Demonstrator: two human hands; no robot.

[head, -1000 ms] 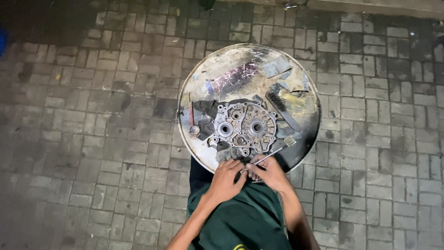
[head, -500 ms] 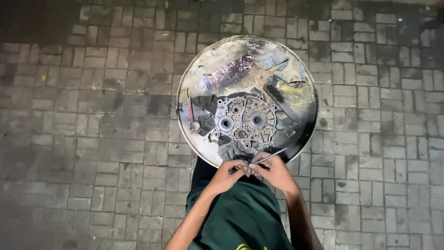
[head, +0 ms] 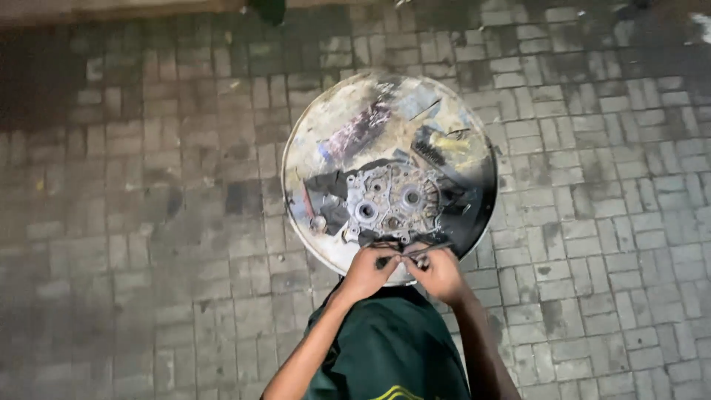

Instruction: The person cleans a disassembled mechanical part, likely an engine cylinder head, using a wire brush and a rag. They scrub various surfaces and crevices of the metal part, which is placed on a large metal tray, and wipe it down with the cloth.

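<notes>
A round metal pan [head: 311, 133] lies on the paved ground in front of me. In its near half rests a grey engine casing [head: 392, 204] with round bearing holes. My left hand [head: 368, 272] and my right hand [head: 438, 272] meet at the pan's near rim, just below the casing. Their fingertips pinch a small dark part [head: 404, 259] between them; what it is cannot be made out. A dark-handled brush [head: 426, 152] and other oily parts lie in the far half of the pan.
Grey paving bricks [head: 148, 222] surround the pan on all sides. My green trouser leg [head: 389, 348] fills the bottom centre. A kerb edge [head: 111, 11] runs along the top left, with a dark shape [head: 268, 9] at the top centre.
My hands have drawn closer together at the pan's near rim. The thin tool that stuck out from my right hand is no longer visible. The view shifted slightly.
</notes>
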